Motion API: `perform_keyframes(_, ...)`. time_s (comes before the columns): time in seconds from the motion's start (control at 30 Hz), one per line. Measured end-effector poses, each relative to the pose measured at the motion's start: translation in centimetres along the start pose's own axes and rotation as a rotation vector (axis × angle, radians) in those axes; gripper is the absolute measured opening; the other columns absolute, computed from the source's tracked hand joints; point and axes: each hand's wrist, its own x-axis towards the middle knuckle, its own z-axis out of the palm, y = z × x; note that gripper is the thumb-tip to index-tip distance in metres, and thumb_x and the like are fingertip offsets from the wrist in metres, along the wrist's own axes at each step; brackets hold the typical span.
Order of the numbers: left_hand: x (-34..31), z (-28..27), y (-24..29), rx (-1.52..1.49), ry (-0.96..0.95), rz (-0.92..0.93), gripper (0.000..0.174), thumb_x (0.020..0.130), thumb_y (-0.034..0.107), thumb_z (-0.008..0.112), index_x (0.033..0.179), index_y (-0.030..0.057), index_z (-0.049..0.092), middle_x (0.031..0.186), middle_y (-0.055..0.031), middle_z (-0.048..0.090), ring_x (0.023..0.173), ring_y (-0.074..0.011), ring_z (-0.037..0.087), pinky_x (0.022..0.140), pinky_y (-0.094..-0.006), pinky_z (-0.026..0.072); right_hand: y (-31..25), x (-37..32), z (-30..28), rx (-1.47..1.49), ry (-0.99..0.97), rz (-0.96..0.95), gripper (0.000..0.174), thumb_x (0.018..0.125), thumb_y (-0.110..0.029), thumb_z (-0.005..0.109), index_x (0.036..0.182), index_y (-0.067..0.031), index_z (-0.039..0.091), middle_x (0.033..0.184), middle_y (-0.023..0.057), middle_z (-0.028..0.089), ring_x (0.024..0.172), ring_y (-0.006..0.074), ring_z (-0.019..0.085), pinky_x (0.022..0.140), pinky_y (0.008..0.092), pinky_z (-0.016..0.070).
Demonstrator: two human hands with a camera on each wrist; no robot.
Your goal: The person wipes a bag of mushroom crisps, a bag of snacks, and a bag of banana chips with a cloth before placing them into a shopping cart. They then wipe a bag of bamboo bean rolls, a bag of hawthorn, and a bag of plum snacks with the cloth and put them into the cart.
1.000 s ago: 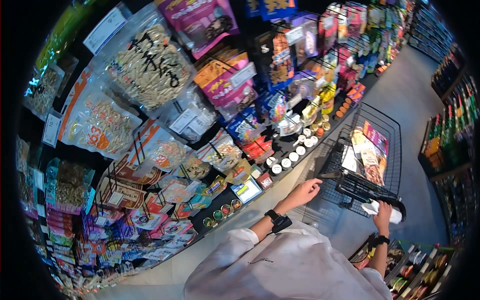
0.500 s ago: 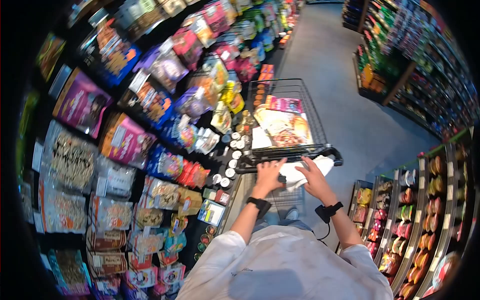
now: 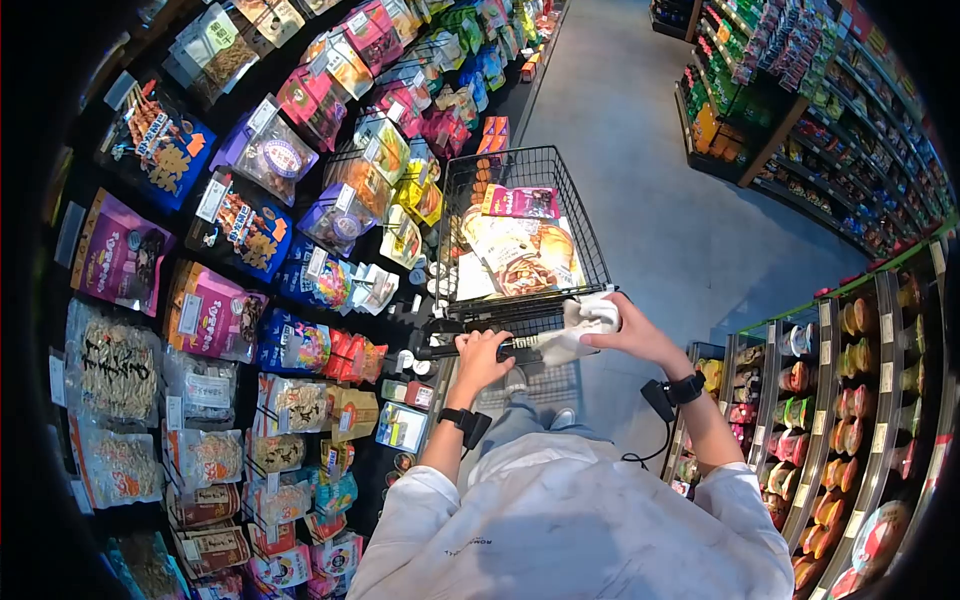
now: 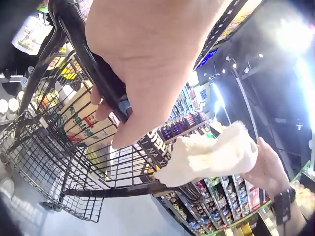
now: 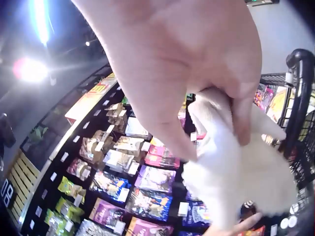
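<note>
Presently grips the cart handle (image 3: pixel 437 352) with the left hand (image 3: pixel 480 352), curled firmly round the bar. Pinches a white cloth (image 3: pixel 580 322) in the right hand (image 3: pixel 632 336), against the same bar, just right of the left hand. Beyond both hands, carries flat packets (image 3: pixel 520 255) in the wire cart (image 3: pixel 592 240). Stands close to snack shelves (image 3: pixel 300 260) on the left-hand side. Judged risks: dropping the cloth to the floor on slackening the pinch; clipping those shelves through steering with one firm grip only.
</note>
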Motion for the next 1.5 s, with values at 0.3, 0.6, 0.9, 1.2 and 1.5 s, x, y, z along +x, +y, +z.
perform_keyframes(0.3, 0.9, -1.4, 0.5, -0.115, -0.055, 0.032, 0.049, 0.073, 0.030, 0.078, 0.118, 0.0147, 0.065, 0.097, -0.0093, 0.060, 0.101, -0.0283, 0.055, 0.098, -0.0485, 0.0313, -1.8, 12.9, -0.7, -0.345, -0.365, 0.098, 0.039, 0.084, -0.014, 0.068, 0.121, -0.0023, 0.062, 0.101, 0.0091, 0.070, 0.092, 0.0157, 0.064, 0.083, 0.0325, 0.0513)
perform_keyframes(0.6, 2.2, -2.4, -0.5, -0.166, -0.136, 0.036, 0.053, 0.076, 0.030, 0.076, 0.124, 0.0127, 0.063, 0.105, -0.0108, 0.059, 0.107, -0.0279, 0.053, 0.098, -0.0494, 0.0305, -5.0, 30.6, 2.1, -0.129, -0.074, 0.158, 0.129, 0.079, -0.051, 0.082, 0.159, -0.0033, -0.008, 0.155, 0.0276, 0.032, 0.138, 0.0299, 0.043, 0.101, 0.0345, 0.0474)
perform_keyframes(0.9, 5.0, -2.3, -2.5, -0.214, -0.179, 0.076, 0.042, 0.084, 0.028, 0.072, 0.122, 0.0132, 0.065, 0.103, -0.0111, 0.060, 0.105, -0.0289, 0.054, 0.097, -0.0523, 0.0317, 4.1, 28.0, -0.6, -0.291, -0.264, 0.422, 0.063, 0.096, -0.045, 0.063, 0.134, 0.0054, 0.056, 0.126, 0.0219, 0.065, 0.118, 0.0289, 0.061, 0.101, 0.0358, 0.0471)
perform_keyframes(1.2, 10.8, -3.7, -4.4, -0.208, -0.130, 0.157, 0.034, 0.092, 0.025, 0.066, 0.124, 0.0146, 0.065, 0.098, -0.0072, 0.060, 0.101, -0.0249, 0.056, 0.097, -0.0480, 0.0320, 10.7, 10.4, -7.5, -1.042, 0.079, 0.483, 0.083, 0.086, -0.053, 0.073, 0.142, 0.0028, 0.046, 0.124, 0.0235, 0.063, 0.115, 0.0304, 0.062, 0.099, 0.0376, 0.0484)
perform_keyframes(1.5, 19.9, -2.8, -5.5, -0.148, -0.020, 0.288, 0.037, 0.089, 0.028, 0.070, 0.123, 0.0162, 0.064, 0.098, -0.0062, 0.060, 0.099, -0.0240, 0.056, 0.095, -0.0495, 0.0353, 14.2, 13.2, -7.6, -0.080, 0.435, 0.591, 0.040, 0.102, -0.022, 0.056, 0.134, -0.0007, 0.045, 0.075, 0.0089, 0.062, 0.052, 0.0159, 0.063, 0.047, 0.0287, 0.0523)
